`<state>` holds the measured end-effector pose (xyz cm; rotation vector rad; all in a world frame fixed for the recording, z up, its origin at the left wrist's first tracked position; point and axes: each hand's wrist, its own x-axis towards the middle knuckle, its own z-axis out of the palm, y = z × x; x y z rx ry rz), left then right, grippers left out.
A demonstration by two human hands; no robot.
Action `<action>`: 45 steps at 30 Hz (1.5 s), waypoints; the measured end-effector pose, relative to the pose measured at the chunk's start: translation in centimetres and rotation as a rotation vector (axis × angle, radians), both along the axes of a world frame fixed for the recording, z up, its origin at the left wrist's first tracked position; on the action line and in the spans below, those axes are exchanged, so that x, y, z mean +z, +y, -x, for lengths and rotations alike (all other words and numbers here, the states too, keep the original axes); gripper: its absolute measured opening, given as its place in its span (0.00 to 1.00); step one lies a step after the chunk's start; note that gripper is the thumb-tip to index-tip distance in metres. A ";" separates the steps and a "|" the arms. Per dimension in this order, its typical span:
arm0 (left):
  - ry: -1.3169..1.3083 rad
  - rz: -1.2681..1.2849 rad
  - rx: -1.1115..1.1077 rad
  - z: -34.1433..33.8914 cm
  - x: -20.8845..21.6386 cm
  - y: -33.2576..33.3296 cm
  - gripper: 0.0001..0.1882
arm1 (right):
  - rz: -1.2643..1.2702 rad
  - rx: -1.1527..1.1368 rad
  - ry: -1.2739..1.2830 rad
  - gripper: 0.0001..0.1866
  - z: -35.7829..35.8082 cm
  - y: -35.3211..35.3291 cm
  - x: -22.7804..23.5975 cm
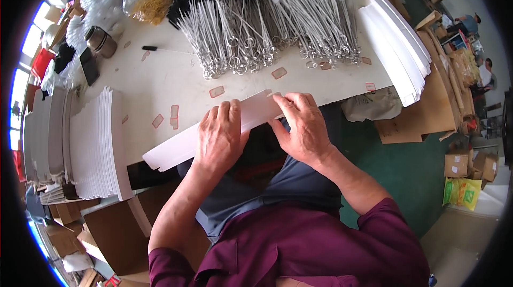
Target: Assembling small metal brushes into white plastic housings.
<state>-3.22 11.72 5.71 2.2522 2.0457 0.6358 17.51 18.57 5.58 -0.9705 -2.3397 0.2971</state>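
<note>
A long, narrow white carton (172, 150) lies slantwise over the table's near edge, its left end lower and nearer to me. My left hand (218, 138) is closed around its middle, fingers over the top and thumb on the near side. At the right end, my right hand (303, 129) pinches the carton between thumb and fingers, by a notched flap. Beyond it are heaps of thin wire brushes with looped ends, one with black bristles (227, 30) and one with pale bristles (315, 14). A single black-tipped brush (150, 48) rests apart on the left.
White cartons (99, 143) stand in a row at the left; flat white ones (395, 46) are stacked at the right edge. Yellow rubber bands (152, 5), a flask (100, 41) and a dark phone (89, 66) sit at the far left. Cardboard boxes (117, 233) stand below the table.
</note>
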 end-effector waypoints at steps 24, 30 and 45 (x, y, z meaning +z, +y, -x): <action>0.077 -0.033 -0.074 0.1 -1.7 -0.9 0.36 | 1.076 0.096 0.345 0.21 1.0 1.6 0.3; 0.091 -0.038 -0.091 0.2 -1.3 -0.9 0.35 | 1.299 0.109 0.378 0.19 1.1 1.8 0.6; -0.013 -0.053 -0.121 0.9 -0.7 -0.8 0.26 | 1.179 0.026 0.292 0.27 -0.1 2.0 2.2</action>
